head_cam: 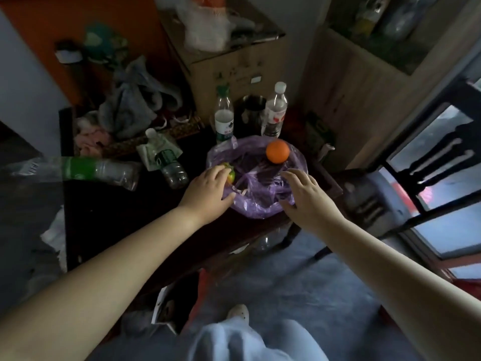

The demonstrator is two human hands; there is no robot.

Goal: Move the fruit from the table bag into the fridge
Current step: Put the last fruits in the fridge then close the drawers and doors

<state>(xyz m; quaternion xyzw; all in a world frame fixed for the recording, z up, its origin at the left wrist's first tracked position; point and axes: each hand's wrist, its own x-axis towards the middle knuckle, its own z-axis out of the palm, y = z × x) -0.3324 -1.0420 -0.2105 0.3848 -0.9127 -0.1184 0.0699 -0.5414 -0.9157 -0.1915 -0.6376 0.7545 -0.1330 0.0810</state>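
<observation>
A purple plastic bag (263, 207) lies spread open on the dark table (109, 214). An orange (277, 151) sits on the bag's far side. At the bag's left rim is a yellow-green fruit (231, 175), and my left hand (208, 190) has its fingers curled over it. My right hand (307, 196) hovers over the bag's right side with fingers spread, holding nothing and short of the orange. No fridge is in view.
Two upright water bottles (223, 115) (274, 113) and a metal cup (251, 110) stand just behind the bag. Bottles lie on their sides at left (99, 171) (170, 168). A cardboard box (234, 61) is behind, a dark chair (429, 162) at right.
</observation>
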